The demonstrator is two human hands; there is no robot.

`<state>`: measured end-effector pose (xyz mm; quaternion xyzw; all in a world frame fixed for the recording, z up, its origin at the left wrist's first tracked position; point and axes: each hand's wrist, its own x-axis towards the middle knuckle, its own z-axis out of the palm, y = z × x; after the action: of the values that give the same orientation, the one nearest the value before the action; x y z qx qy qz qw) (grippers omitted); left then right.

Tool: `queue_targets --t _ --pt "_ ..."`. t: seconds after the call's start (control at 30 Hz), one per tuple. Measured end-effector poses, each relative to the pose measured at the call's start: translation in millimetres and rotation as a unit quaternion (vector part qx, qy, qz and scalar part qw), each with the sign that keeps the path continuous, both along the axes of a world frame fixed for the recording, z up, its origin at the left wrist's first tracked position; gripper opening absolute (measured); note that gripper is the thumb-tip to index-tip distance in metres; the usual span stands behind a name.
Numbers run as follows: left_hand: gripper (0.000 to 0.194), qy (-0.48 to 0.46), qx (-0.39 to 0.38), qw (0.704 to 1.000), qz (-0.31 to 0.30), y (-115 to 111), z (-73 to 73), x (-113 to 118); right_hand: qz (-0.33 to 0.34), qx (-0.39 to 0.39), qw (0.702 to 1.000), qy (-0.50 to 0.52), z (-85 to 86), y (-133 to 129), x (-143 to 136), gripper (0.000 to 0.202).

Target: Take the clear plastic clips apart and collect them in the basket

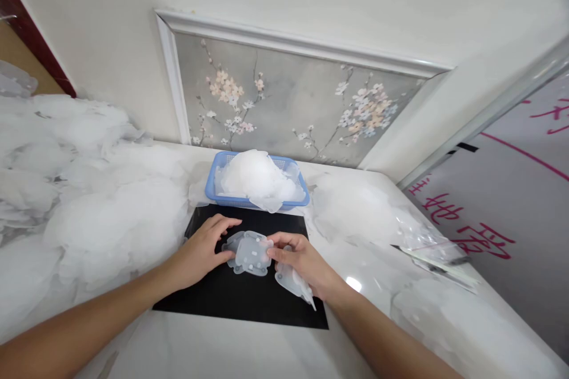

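Note:
A thin, translucent plastic sheet piece (pixel 254 253) with a wavy outline and small round spots is above the black mat (pixel 213 299). My right hand (pixel 297 257) pinches its right edge between thumb and fingers. More pieces of the same kind (pixel 291 281) hang under that hand's palm, tucked in its lower fingers. My left hand (pixel 207 251) is at the left edge, its fingers spread and its thumb tip beside or touching the piece; I cannot tell which. Part of another layer shows behind the front piece.
A blue basket (pixel 213 189) heaped with similar translucent pieces stands behind the mat. A large pile of them (pixel 111 225) covers the left side. More pieces (pixel 355 207) and clear plastic bags lie at right. A tweezers-like tool (pixel 438 269) lies near a whiteboard (pixel 502 213).

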<state>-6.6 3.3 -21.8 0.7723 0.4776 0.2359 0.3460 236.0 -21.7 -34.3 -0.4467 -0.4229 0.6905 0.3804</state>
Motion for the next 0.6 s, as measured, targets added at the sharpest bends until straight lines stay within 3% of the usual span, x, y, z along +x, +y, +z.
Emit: queue_targets --t 0.17,0.4,0.6 --pt "0.062 -0.009 -0.069 0.998 -0.001 1 3.6 4 -0.024 0.062 0.997 0.041 2.7 1 3 0.024" --pt "0.027 -0.076 -0.131 0.988 0.036 3 13.9 5 -0.033 0.013 0.993 0.109 2.4 4 5 0.016" --pt "0.032 -0.217 -0.226 0.943 0.107 1 20.1 7 -0.035 0.011 0.994 0.102 5.5 4 8 0.012"
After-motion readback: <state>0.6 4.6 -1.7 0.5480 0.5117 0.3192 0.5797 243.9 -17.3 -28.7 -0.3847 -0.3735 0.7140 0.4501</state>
